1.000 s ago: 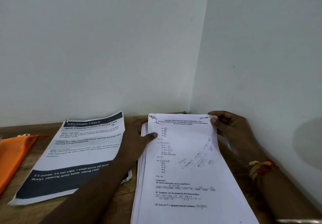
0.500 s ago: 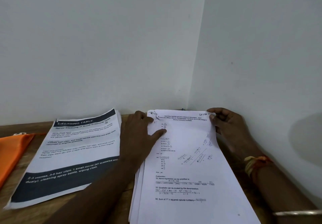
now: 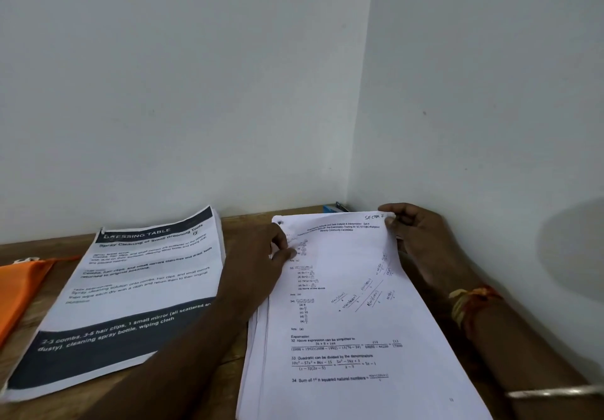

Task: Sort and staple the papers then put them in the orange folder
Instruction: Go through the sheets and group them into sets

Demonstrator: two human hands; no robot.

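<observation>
As we read from left to right, the orange folder lies flat at the left edge of the wooden table, partly out of view; we cannot tell whether anything is in it. Just beside it rests a set of printed sheets headed "Dressing Table", squared up, with no hand on it. Our left hand reaches across to the far-left corner of the maths papers, thumb on the top sheet and fingers curled at the pile's left edge, pinching it. The lower sheets of this pile fan out slightly on the left. A dark mark sits at its far-left corner; we cannot tell whether it is a staple. Behind the pile, where the walls meet, a small blue object shows, too hidden to name. Our right hand pinches the far-right corner of the top sheet, which bows upward. We judge the step in hand to be sorting. The next move calls for squaring the edges at one corner before any stapling; the folder comes last.
</observation>
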